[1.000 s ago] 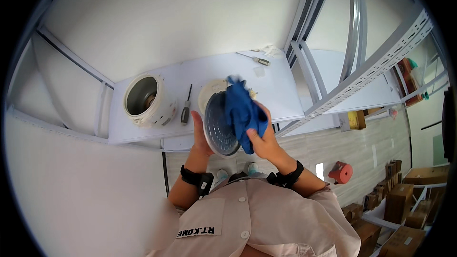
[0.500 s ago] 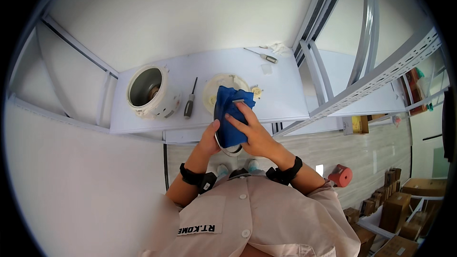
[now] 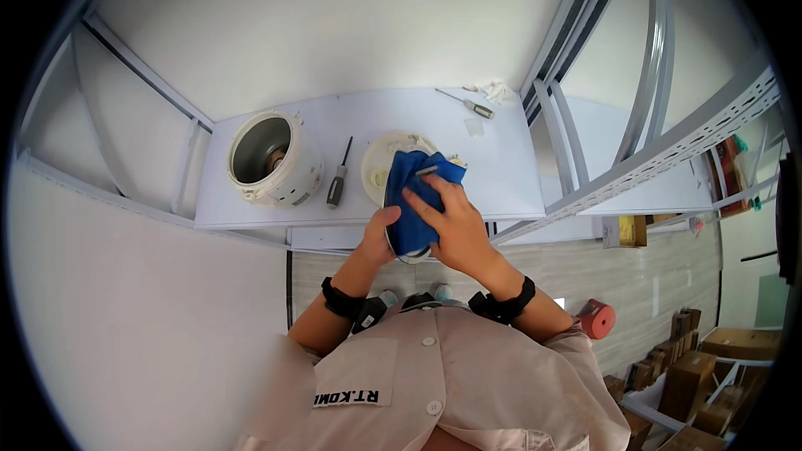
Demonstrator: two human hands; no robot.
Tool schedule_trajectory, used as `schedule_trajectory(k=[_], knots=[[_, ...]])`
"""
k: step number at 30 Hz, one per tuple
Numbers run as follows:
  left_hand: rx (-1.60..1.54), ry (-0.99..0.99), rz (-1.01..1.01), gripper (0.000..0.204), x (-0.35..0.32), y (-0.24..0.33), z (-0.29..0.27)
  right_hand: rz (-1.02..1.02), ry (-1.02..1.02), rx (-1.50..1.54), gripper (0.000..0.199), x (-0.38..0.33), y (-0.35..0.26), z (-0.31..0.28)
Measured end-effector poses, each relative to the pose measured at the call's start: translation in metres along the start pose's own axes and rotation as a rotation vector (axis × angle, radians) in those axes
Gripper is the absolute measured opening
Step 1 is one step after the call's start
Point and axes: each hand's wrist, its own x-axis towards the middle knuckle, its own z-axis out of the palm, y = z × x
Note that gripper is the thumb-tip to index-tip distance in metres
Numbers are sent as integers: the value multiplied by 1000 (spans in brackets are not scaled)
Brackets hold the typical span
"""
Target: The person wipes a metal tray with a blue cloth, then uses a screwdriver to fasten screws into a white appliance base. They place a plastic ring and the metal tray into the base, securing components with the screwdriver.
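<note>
At the table's near edge, my left hand (image 3: 378, 236) grips the left side of a round-edged piece with a pale rim (image 3: 415, 258), its kind hidden under a blue cloth (image 3: 409, 230). My right hand (image 3: 458, 224) presses the cloth against it, fingers bent over the fabric. Between those fingers and the cloth lies a small grey strip (image 3: 427, 171); I cannot tell whether it is part of the cloth. Behind the cloth, a round cream plastic part (image 3: 375, 157) rests on the table, partly covered from view.
On the white table (image 3: 510, 175) stand a rice cooker body (image 3: 309, 169) at left and a grey-handled screwdriver (image 3: 337, 184) beside it. Another screwdriver (image 3: 476, 108) and a crumpled white tissue (image 3: 496, 91) lie far right. A perforated metal shelf beam (image 3: 660, 163) crosses at right.
Both hands, with the cloth and the piece under it, have shifted slightly right, hiding more of the small yellowish part on the table. The whole view has moved a little.
</note>
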Motion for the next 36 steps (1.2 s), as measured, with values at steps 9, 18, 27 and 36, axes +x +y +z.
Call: schedule_trajectory(k=[9,18,27,36], knots=[[192,-26,96,87,16,-7,8,110,82,28,93,-6,17,9],[-68,135,25,65,29,12,0,-155,-131,67,74,-17,23,-2],[-38,78,54,81,26,8,-5,89,-106,-77,75,-26,69,5],[-91,85,46,79,29,16,-20,110,-131,160,69,-29,79,-14]])
